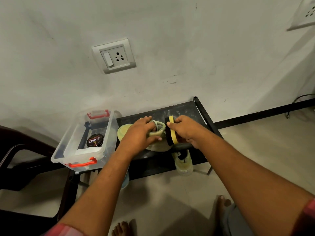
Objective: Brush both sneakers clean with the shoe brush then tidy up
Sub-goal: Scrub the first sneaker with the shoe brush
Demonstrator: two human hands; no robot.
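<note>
Head view: my left hand (139, 133) grips the sneaker (123, 132) by its collar on the rack (187, 109), right hand (185, 130) wrapped round the shoe brush (171, 132) at its heel. I'd go short strokes, shoe pinned; other sneaker (184, 162) sits below.

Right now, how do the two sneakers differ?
The held sneaker lies mid-way across the black rack, gripped by the left hand, with the brush in the right hand at its heel. The other sneaker sits nearer the front edge, and no hand touches it. The held sneaker's toe points left, while the other sneaker's toe points toward the person. Both are pale yellow-green.
</note>
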